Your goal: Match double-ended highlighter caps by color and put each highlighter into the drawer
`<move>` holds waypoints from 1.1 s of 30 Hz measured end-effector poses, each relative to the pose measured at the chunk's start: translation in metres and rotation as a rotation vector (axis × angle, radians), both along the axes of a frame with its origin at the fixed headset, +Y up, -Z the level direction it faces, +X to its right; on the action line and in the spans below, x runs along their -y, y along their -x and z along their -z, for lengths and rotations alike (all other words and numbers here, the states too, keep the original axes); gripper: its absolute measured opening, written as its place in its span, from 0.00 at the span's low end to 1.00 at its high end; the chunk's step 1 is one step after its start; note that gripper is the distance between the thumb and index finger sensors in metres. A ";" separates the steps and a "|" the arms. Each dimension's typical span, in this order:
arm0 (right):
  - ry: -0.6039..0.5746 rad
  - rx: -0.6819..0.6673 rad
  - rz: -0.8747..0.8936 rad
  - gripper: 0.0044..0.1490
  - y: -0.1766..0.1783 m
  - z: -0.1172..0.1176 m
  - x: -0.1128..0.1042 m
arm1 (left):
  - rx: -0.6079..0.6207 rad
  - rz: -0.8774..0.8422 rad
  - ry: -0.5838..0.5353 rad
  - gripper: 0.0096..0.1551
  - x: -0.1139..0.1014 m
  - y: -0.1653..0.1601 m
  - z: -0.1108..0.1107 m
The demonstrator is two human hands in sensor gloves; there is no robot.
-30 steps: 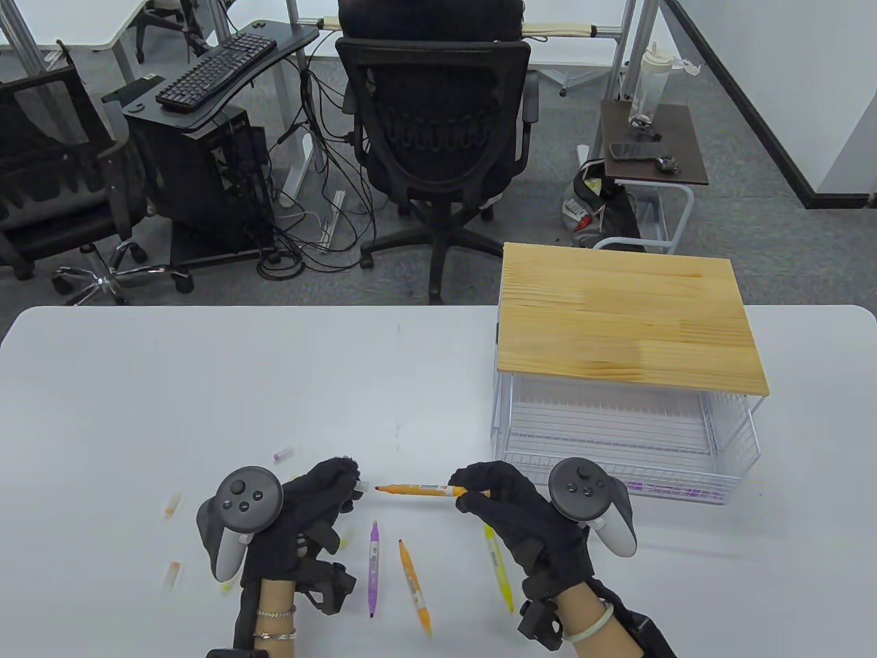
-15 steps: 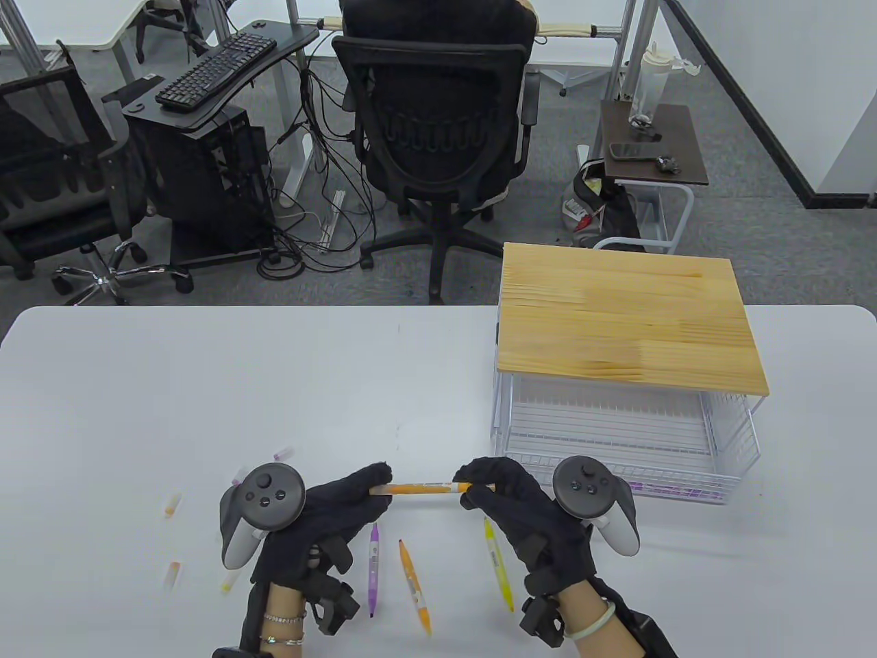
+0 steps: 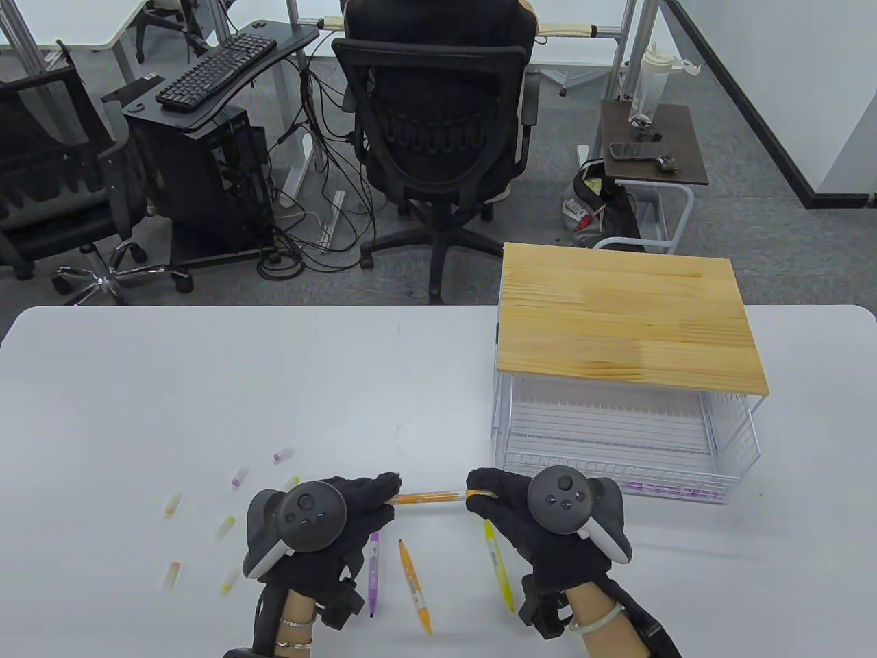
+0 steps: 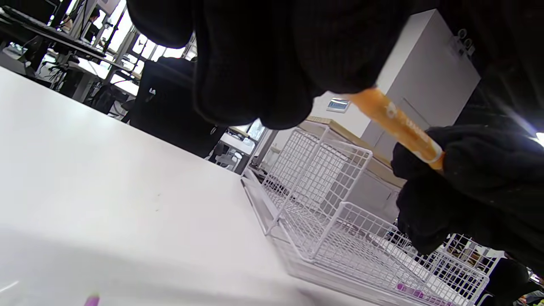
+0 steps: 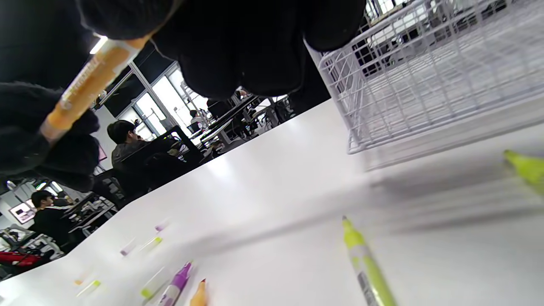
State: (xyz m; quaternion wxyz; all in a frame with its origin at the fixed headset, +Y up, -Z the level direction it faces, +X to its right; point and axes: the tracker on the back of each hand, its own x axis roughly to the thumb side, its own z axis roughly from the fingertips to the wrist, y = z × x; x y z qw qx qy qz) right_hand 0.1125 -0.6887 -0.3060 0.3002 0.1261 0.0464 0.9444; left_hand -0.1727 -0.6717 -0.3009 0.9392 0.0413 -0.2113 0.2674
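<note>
White table [image 3: 274, 384] in an open office; behind it stand a black mesh chair [image 3: 438, 144], a desk carrying a keyboard [image 3: 216, 72], and a small side table [image 3: 651, 140] with a bottle and a phone. At the table's right, a wire drawer unit [image 3: 616, 439] with a wooden top [image 3: 623, 322] stands with its drawer pulled out; a purple highlighter [image 3: 668, 490] lies at the drawer's front edge.

The left hand [image 3: 356, 507] and right hand [image 3: 507, 510], both in black gloves, hold one orange highlighter [image 3: 428, 496] level above the table, each pinching one end between fingertips. White lettering runs along its barrel in the wrist views, too blurred to read.

On the table below lie a second purple highlighter [image 3: 373, 569], a second orange highlighter [image 3: 414, 586] and a yellow highlighter [image 3: 499, 565], all apart from one another. Loose caps [image 3: 226, 528] in purple, yellow and orange are scattered to the left of the hands.
</note>
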 end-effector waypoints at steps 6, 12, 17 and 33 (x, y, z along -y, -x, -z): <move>0.080 -0.083 0.136 0.29 -0.006 0.001 -0.005 | 0.005 0.026 -0.151 0.24 -0.009 -0.007 -0.009; 0.175 -0.150 0.286 0.28 -0.018 0.009 -0.002 | 0.009 0.110 -0.113 0.24 -0.018 -0.016 -0.017; 0.107 -0.137 0.396 0.25 -0.035 0.003 -0.019 | -0.005 0.146 -0.152 0.36 -0.014 -0.021 -0.021; -0.196 0.632 -0.112 0.22 -0.116 0.013 -0.002 | -0.226 0.546 0.044 0.46 0.033 -0.008 0.016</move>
